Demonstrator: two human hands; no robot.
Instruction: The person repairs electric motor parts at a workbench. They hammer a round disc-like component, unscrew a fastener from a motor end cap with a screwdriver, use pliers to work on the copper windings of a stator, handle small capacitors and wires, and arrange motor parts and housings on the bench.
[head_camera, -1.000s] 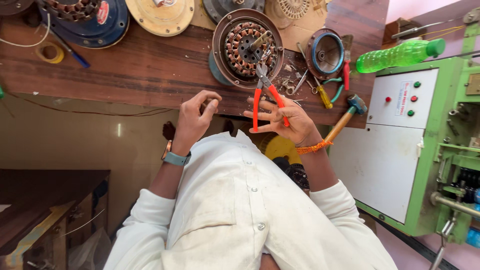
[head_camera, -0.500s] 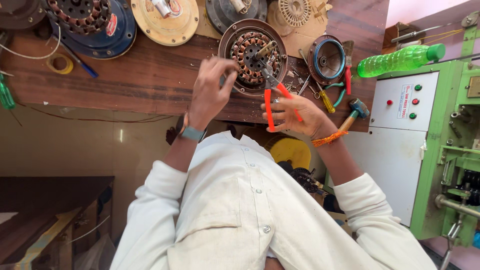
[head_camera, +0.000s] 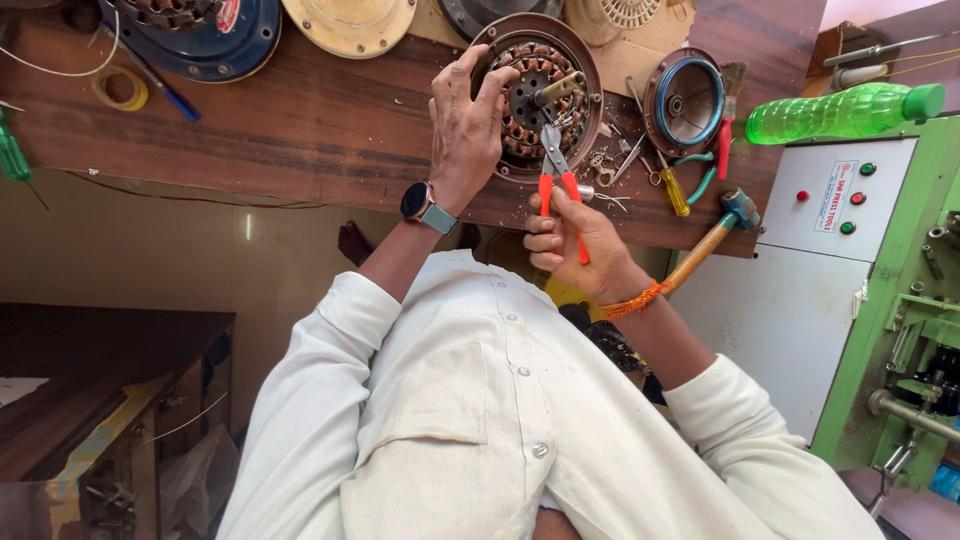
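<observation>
While the left hand (head_camera: 468, 130) lies spread on the round brown fan motor with copper windings (head_camera: 535, 95), the right hand (head_camera: 575, 240) grips orange-handled pliers (head_camera: 558, 175) at it. Wooden-handled hammer (head_camera: 715, 235) and yellow screwdriver (head_camera: 672, 188) just right; left hand has moved onto the motor since.

From my remote seat the view was bright and evenly lit, soft daylight with no hard shadows on the dark brown wooden worktop (head_camera: 300, 130). A pale glare spot sat on the beige glossy floor (head_camera: 248, 226). The white cotton shirt (head_camera: 480, 420) came close to overexposed. The lower left corner stayed dim. Focus was crisp at the centre; straight lines bowed toward the edges from the wide lens.
</observation>
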